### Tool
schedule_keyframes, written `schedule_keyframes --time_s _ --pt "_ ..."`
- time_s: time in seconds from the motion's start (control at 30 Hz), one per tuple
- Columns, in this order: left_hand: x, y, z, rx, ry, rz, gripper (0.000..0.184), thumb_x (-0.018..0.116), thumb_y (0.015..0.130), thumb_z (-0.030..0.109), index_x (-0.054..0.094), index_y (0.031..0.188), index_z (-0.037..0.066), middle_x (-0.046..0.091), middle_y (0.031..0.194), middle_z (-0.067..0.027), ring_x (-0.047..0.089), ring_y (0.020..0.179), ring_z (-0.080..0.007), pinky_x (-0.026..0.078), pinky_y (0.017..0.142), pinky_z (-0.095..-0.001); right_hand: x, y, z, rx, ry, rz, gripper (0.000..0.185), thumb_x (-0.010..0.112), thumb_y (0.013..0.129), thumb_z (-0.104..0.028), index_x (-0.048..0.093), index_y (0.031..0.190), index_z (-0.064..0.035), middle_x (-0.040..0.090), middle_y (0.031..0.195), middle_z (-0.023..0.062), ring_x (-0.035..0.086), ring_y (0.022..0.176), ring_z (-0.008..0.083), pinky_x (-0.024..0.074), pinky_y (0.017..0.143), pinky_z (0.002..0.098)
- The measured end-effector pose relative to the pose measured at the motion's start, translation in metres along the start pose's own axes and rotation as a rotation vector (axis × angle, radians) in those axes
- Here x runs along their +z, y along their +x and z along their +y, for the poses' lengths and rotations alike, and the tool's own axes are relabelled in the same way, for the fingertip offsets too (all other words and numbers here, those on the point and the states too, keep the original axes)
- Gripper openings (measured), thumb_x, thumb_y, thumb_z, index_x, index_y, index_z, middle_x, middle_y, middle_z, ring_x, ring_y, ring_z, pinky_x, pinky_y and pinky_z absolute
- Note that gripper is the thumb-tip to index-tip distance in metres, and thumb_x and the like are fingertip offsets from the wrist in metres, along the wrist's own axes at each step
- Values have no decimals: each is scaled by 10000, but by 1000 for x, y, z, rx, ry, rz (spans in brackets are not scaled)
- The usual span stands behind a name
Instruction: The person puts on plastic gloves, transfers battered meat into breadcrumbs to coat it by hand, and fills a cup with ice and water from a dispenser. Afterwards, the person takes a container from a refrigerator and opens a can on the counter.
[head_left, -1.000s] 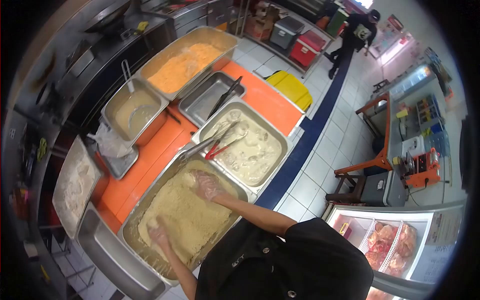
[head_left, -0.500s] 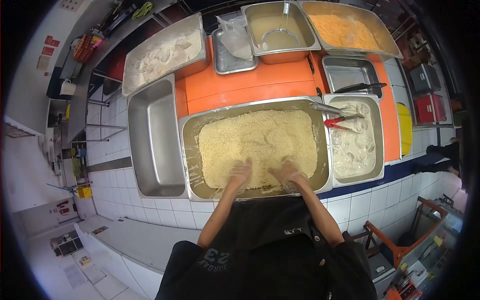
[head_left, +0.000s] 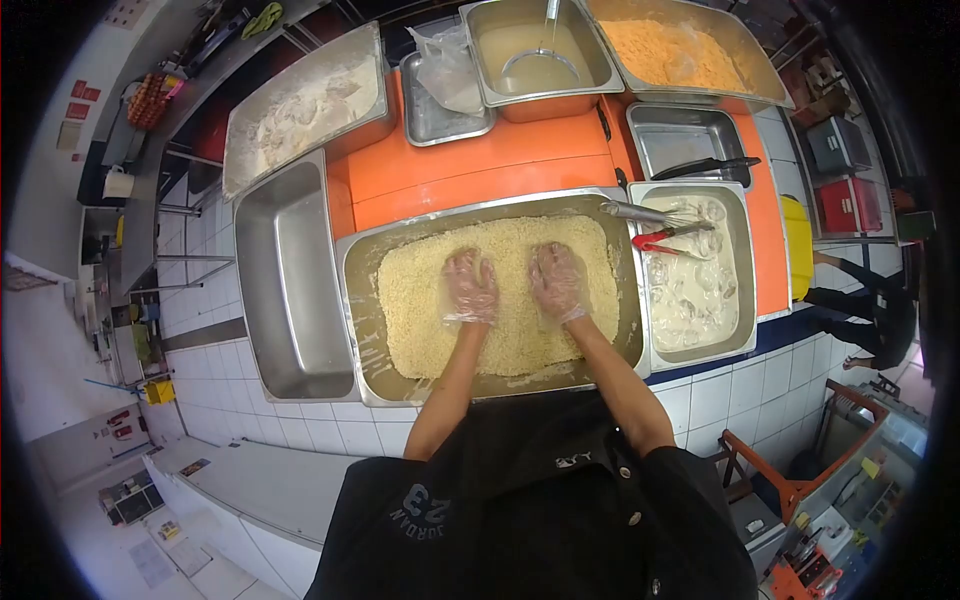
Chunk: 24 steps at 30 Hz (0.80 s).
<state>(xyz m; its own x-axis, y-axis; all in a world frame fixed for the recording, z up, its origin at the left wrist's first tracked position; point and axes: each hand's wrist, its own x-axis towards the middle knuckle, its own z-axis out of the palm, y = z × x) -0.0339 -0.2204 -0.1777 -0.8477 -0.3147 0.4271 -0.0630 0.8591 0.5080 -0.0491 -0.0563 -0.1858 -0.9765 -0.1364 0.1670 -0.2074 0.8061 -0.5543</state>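
A large metal pan (head_left: 354, 300) of pale yellow breadcrumbs (head_left: 420, 340) lies directly before me. Both my hands wear thin clear plastic gloves and press onto the crumbs near the pan's middle. My left hand (head_left: 471, 285) rests palm down with its thumb apart from the fingers. To its right, my right hand (head_left: 557, 281) lies palm down too, fingers stretched forward and their tips partly in the crumbs. A strip of crumbs separates the two hands. Neither hand shows anything held.
Right of the crumbs is a pan of creamy batter with pieces (head_left: 690, 310), a whisk (head_left: 640, 212) and red-handled tongs (head_left: 670, 236). A deep steel pan (head_left: 295, 290) stands left. Behind are pans of white flour (head_left: 310, 115), cloudy liquid (head_left: 520, 50) and orange powder (head_left: 680, 55). Another person (head_left: 885, 315) stands far right.
Both hands have moved forward from the pan's near side to its middle, now lying on top of the crumbs. The view has shifted slightly, and the other person shows more at right.
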Motion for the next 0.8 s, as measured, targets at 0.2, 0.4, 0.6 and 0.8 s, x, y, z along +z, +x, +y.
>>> schedule_keyframes --time_s 0.2,0.4,0.6,0.8 --pt "-18 2 18 -348 -75 -476 381 541 935 329 614 1088 -13 630 1057 -256 612 967 -384 473 848 -463 -11 5 -5 330 16 -353 385 473 932 -286 582 1126 28 561 1127 291 546 1020 429 412 885 512" --pt "18 -3 14 -157 -29 -229 355 529 907 341 559 1029 9 584 1007 -190 540 952 -371 401 865 -482 -1 21 -12 30 -119 63 364 489 911 -284 586 1089 19 560 989 270 539 904 430 420 820 502" --pt "26 -20 -3 15 129 -269 377 520 879 405 540 1021 56 537 1033 -176 483 1012 -377 339 896 -518 23 9 -7 222 -112 -233 408 491 883 -283 558 1177 -9 561 1049 234 525 1004 398 399 936 486" --pt "20 19 8 -157 -37 -306 299 482 907 348 514 976 59 503 966 -168 482 944 -349 354 878 -508 4 39 -21 352 128 -222 329 498 865 -264 556 1072 -15 541 968 217 521 940 405 408 881 507"
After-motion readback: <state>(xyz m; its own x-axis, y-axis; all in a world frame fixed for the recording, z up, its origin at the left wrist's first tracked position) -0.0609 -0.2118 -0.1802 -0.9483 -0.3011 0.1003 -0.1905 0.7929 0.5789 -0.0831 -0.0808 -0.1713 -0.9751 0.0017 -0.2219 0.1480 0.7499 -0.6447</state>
